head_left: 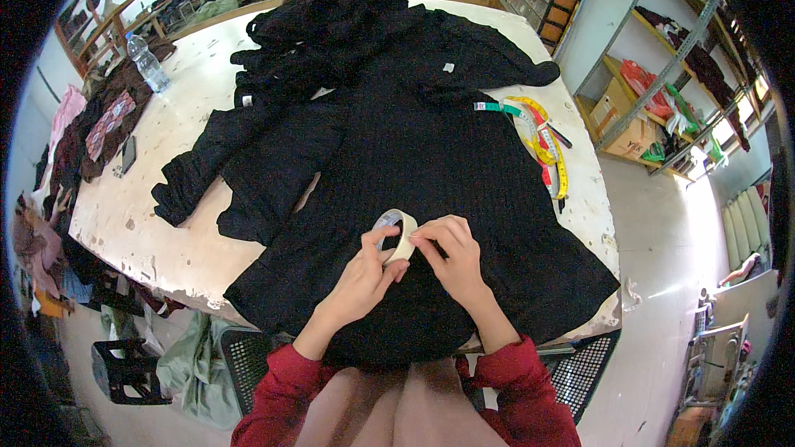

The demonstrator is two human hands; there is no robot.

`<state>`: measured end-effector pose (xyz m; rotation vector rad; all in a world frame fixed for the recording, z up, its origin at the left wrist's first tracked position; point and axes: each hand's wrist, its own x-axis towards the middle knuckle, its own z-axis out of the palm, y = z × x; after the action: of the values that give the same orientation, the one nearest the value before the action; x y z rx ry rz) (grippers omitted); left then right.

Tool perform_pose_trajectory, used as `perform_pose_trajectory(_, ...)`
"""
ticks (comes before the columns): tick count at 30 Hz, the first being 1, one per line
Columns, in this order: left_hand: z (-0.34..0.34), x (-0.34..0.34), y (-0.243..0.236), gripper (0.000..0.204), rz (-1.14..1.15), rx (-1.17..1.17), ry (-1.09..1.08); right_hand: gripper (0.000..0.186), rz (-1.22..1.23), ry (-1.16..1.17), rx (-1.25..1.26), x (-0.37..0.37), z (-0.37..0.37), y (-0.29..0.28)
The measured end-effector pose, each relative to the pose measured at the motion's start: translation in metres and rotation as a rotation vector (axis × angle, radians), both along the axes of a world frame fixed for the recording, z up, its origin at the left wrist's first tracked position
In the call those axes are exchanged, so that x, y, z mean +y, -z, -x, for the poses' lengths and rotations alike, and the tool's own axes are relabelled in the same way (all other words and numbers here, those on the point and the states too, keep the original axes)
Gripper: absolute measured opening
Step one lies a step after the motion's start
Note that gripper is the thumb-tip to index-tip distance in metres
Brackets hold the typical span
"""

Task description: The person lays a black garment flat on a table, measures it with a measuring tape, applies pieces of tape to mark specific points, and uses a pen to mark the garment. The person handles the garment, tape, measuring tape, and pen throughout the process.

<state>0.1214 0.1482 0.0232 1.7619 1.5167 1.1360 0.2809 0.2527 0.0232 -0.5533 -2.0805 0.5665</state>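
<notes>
My left hand (364, 277) is closed round a roll of cream masking tape (405, 242), with fingers through and around its ring. At the roll's right side, the fingertips of my right hand (451, 255) pinch together against the tape's surface; whether a loose end lies between them is too small to tell. Beneath both hands a black ribbed garment (406, 157) is spread over the table, its lower edge hanging toward me. A coiled measuring tape (542, 145) in yellow, red, white and green lies by the garment's right side.
The white worktable (149, 223) carries a heap of black garments (331, 16) at its far side. A clear plastic bottle (147, 62) stands far left, near a dark phone (128, 154). Metal shelving (654, 74) rises to the right. A black stool (128, 372) is at lower left.
</notes>
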Motion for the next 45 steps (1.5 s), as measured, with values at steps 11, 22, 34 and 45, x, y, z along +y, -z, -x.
perform_pose_trajectory(11,-0.013,-0.023,-0.049,0.006,-0.253,0.172,-0.045,0.024,0.616,-0.054,0.330,-0.054,-0.023,-0.053)
perform_pose_trajectory(22,-0.037,-0.047,-0.056,0.034,-0.293,-0.030,0.502,0.050,0.576,-0.110,0.401,-0.038,-0.039,-0.048)
perform_pose_trajectory(34,0.039,-0.087,-0.050,0.024,0.080,0.221,-0.092,0.060,-0.002,0.805,-0.202,0.123,-0.268,-0.004)
perform_pose_trajectory(45,-0.040,-0.113,-0.002,0.054,0.160,0.445,0.050,0.069,0.097,0.567,-0.439,0.112,-0.210,-0.023)
